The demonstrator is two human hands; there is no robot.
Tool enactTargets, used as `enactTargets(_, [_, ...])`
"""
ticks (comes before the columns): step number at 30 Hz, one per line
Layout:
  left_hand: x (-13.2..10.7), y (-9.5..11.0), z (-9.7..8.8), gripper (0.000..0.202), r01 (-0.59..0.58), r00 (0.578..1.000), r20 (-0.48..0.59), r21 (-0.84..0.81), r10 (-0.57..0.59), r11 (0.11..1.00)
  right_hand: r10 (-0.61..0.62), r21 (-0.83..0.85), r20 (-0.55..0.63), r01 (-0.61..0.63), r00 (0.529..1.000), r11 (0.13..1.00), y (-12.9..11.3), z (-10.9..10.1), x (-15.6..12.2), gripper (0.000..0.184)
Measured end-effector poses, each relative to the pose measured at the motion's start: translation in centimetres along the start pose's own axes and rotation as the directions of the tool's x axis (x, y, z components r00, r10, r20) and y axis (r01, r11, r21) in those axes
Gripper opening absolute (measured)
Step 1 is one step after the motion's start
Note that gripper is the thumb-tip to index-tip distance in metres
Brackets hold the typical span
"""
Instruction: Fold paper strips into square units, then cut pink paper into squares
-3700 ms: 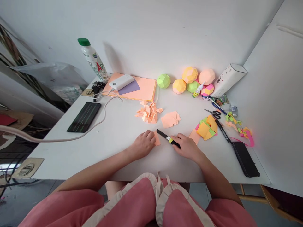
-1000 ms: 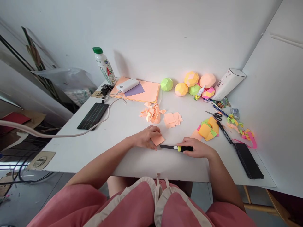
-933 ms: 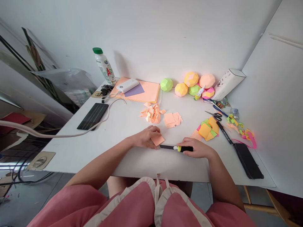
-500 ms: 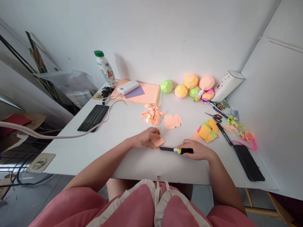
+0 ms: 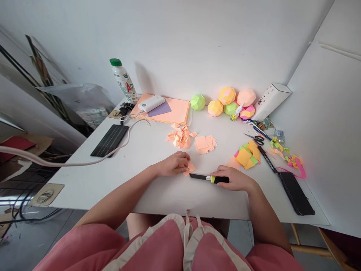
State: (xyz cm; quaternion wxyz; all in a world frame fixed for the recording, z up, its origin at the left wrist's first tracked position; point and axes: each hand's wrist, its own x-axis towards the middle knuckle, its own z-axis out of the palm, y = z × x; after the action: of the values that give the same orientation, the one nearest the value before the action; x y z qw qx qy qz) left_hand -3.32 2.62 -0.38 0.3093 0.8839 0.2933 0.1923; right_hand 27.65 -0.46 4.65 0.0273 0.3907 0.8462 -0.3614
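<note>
My left hand (image 5: pixel 177 164) is closed on a small peach paper square (image 5: pixel 191 166), its fingers covering much of it. Part of the paper sticks out to the right of the fingertips. In my right hand (image 5: pixel 232 177) is a utility knife (image 5: pixel 213 178) with a black blade and a black-and-yellow handle. The blade lies level, its tip pointing left at the paper's lower edge; whether they touch I cannot tell. Behind my left hand lie a heap of folded peach paper pieces (image 5: pixel 182 137) and a stack of flat peach squares (image 5: pixel 204 144).
Coloured paper squares (image 5: pixel 248 156), scissors (image 5: pixel 255 139), a marker (image 5: pixel 267 159) and a black phone (image 5: pixel 296 193) are on the right. Several faceted paper balls (image 5: pixel 215 108) line the wall. At left are a bottle (image 5: pixel 124 81), a power bank (image 5: pixel 152 103) and a dark phone (image 5: pixel 110 140).
My left fingers have moved over the paper square, so less of it shows and its outline looks different. My right hand and the knife have hardly moved.
</note>
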Motion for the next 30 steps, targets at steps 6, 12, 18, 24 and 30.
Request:
enactTargets(6, [0.1,0.5,-0.1,0.022,0.003,0.999,-0.039,-0.002,-0.003,1.0,0.013,0.004,-0.004,-0.013,1.0,1.0,0.0,0.0,0.1,0.046])
enactTargets(12, [0.0,0.7,-0.1,0.016,0.022,0.999,-0.039,-0.008,-0.023,1.0,0.04,-0.004,-0.011,-0.04,0.999,0.999,-0.2,0.0,0.1,0.047])
enactTargets(18, [0.0,1.1,0.7,0.019,-0.008,0.999,-0.041,0.127,0.013,0.992,0.081,-0.014,-0.047,-0.082,0.996,0.997,0.0,0.0,0.0,0.046])
enactTargets(24, [0.2,2.9,3.5,0.01,0.236,0.97,-0.169,0.481,-0.175,0.844,0.097,-0.022,-0.054,-0.098,0.994,0.995,-0.3,0.0,-0.1,0.044])
enactTargets(30, [0.0,3.6,4.4,0.018,0.179,0.981,-0.161,0.548,-0.106,0.817,0.098,-0.032,-0.048,-0.1,0.994,0.994,-0.5,0.1,-0.2,0.045])
